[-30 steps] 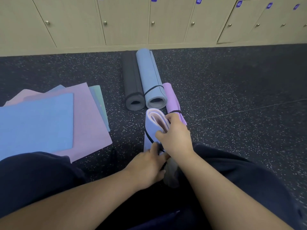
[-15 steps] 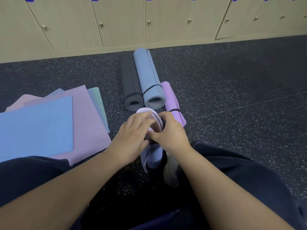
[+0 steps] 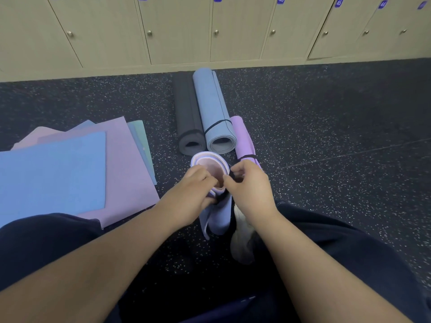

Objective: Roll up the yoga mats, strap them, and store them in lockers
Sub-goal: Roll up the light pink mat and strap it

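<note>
three rolled mats (image 3: 213, 113) lie on the floor by the closed lockers (image 3: 177, 31), a fourth lilac roll (image 3: 211, 167) is gripped by the left hand (image 3: 193, 190) while the right hand (image 3: 248, 185) pinches its black strap (image 3: 232, 177), and flat mats (image 3: 70, 169) remain unrolled.

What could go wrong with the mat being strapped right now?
The rolled lavender mat stands on end, held only by the left hand while the right hand pinches the black strap. If either grip slips, the roll may loosen, since its outer flap already hangs free, or topple onto the grey-blue roll.
</note>
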`<action>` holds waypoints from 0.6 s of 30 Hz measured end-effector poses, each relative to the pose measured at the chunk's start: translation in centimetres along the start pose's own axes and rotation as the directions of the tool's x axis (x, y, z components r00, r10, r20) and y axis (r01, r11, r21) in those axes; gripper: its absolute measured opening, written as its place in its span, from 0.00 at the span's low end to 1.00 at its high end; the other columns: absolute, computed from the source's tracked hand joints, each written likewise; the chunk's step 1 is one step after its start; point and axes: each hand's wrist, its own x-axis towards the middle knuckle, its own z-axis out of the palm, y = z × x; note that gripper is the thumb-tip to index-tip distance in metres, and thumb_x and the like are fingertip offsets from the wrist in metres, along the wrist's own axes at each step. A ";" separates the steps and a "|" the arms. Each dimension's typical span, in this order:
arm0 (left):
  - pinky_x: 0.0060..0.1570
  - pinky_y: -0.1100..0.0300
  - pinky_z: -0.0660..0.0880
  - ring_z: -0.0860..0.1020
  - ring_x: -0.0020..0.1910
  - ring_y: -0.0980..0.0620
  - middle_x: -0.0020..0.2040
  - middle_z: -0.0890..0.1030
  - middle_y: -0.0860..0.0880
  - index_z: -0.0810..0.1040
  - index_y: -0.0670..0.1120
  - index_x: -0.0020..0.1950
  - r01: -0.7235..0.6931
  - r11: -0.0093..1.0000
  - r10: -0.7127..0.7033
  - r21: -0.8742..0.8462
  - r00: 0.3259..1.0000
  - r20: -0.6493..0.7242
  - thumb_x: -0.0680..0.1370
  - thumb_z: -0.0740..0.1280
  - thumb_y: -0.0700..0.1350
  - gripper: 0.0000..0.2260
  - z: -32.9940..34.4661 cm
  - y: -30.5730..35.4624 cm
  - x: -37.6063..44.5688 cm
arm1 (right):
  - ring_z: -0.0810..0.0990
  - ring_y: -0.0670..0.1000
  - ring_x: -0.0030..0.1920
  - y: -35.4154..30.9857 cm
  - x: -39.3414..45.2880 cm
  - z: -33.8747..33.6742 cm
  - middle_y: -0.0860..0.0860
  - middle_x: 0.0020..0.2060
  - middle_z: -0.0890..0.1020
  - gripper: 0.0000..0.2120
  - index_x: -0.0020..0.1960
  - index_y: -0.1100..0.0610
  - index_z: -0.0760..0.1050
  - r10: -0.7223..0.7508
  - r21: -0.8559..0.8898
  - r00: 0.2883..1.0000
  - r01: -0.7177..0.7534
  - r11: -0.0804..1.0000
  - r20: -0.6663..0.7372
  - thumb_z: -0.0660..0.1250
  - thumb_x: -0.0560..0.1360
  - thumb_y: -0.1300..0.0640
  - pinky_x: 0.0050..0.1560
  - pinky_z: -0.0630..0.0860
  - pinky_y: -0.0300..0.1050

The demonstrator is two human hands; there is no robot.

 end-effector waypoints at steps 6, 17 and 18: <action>0.55 0.63 0.62 0.65 0.54 0.49 0.44 0.75 0.44 0.75 0.41 0.42 0.000 1.000 0.000 0.029 1.000 -0.022 0.66 0.70 0.44 0.09 0.4 -0.2 0.5 | 0.72 0.44 0.32 0.4 0.4 0.1 0.46 0.33 0.76 0.05 0.40 0.58 0.74 -0.012 -0.087 1.000 0.013 0.996 0.013 0.65 0.74 0.61 0.34 0.67 0.29; 0.59 0.61 0.62 0.64 0.60 0.50 0.47 0.77 0.45 0.77 0.41 0.45 0.035 0.999 -0.035 -0.034 0.999 0.013 0.69 0.73 0.42 0.10 -0.2 -0.6 0.7 | 0.71 0.48 0.35 0.0 0.5 -0.1 0.48 0.36 0.75 0.02 0.46 0.60 0.72 -0.007 -0.012 1.000 0.007 1.000 0.017 0.61 0.77 0.64 0.36 0.62 0.38; 0.60 0.61 0.61 0.63 0.62 0.51 0.48 0.77 0.45 0.77 0.40 0.46 0.048 0.998 -0.047 -0.033 0.999 0.027 0.70 0.74 0.42 0.10 -0.4 -0.7 0.7 | 0.71 0.50 0.37 0.0 0.5 -0.3 0.50 0.37 0.75 0.02 0.47 0.60 0.71 -0.011 -0.009 1.000 0.011 1.000 0.006 0.61 0.77 0.65 0.37 0.62 0.38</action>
